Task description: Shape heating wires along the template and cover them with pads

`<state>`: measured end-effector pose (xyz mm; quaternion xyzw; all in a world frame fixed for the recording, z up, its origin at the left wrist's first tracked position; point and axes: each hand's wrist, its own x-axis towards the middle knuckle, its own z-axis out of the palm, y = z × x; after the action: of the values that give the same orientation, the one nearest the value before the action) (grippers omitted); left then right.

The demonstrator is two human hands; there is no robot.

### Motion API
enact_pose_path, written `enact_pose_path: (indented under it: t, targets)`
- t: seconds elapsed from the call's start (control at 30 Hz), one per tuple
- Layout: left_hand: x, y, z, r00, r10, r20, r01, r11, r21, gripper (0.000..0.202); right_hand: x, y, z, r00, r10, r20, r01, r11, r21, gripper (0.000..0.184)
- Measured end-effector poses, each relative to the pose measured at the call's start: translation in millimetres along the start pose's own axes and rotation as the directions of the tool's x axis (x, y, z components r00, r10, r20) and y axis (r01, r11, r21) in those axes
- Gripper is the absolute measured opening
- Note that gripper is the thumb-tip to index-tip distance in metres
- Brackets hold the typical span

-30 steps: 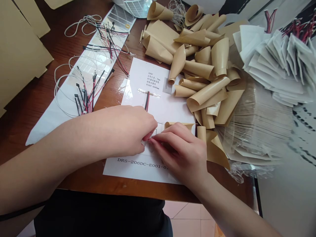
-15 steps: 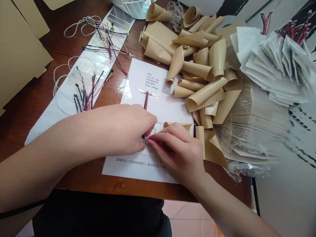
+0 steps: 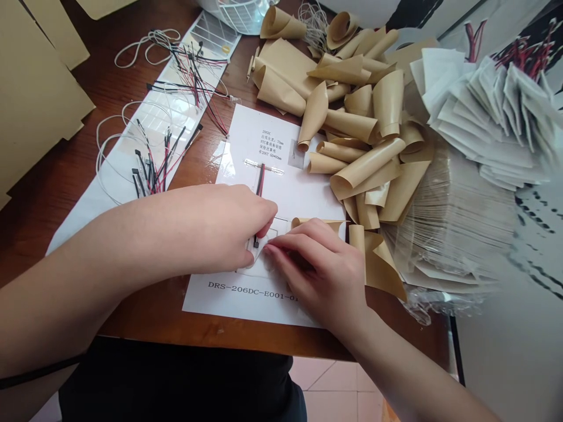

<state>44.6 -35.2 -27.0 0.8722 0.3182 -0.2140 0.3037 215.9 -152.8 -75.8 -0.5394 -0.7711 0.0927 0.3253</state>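
My left hand (image 3: 220,231) lies curled on a white printed template sheet (image 3: 272,146), its thumb and fingers pinching a small white patch (image 3: 256,251) with a red-and-black wire (image 3: 261,179) running up from it. My right hand (image 3: 321,266) rests just right of it, fingers pressed together flat on the patch's edge, fingertips touching the left thumb. The wire passes under a strip of clear tape higher on the sheet. A curled brown backing paper (image 3: 316,223) lies right behind my right hand.
A heap of curled brown backing papers (image 3: 352,105) covers the table's far middle. A stack of clear film sheets (image 3: 453,234) lies at right, white pieces with red wires (image 3: 497,111) behind it. Loose wire harnesses (image 3: 153,164) lie on a white strip at left, beside brown cardboard (image 3: 30,88).
My left thumb has drawn slightly left and lifted the patch's corner, showing more of the black wire end. My right fingertips slid a little down and left with it.
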Motion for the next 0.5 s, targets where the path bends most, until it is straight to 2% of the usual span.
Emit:
enact_pose_path:
  t: [0.5]
  targets:
    - [0.0,4.0,-1.4,1.000,-0.006,0.003,0.006,0.999,0.040,0.025,-1.7,2.7,-2.1,1.000,0.014,0.018,-0.014,1.000,0.014,0.009]
